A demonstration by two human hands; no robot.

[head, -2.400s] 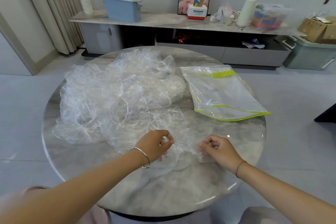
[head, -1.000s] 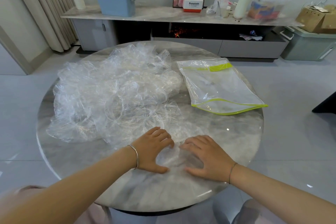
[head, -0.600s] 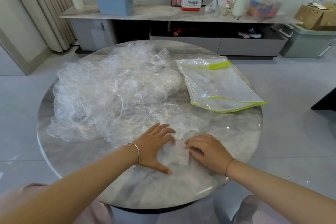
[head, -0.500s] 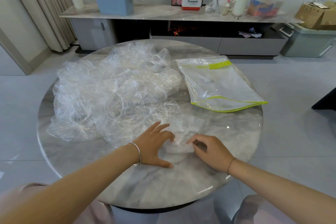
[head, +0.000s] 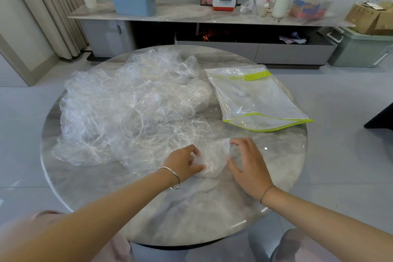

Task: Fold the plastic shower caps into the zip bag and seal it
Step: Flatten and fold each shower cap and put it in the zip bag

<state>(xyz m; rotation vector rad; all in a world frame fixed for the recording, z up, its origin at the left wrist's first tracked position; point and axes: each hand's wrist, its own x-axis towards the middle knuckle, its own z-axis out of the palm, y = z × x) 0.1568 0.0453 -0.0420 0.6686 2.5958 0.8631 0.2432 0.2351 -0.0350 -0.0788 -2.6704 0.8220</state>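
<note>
Mid-fold, I'd say: left hand (head: 185,164) and right hand (head: 248,164) both curl their fingers around one crumpled clear plastic shower cap (head: 212,161) at the near side of the round grey marble bench (head: 191,215). The heap of loose clear caps (head: 131,108) is just behind. Next it probably needs squashing flat, then carrying to the clear green-trimmed zip bag (head: 255,100) lying far right.

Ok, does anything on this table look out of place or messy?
Nothing spilled or damaged. The shower caps are a loose crumpled heap across the table's left half; the zip bag lies flat beside it.
</note>
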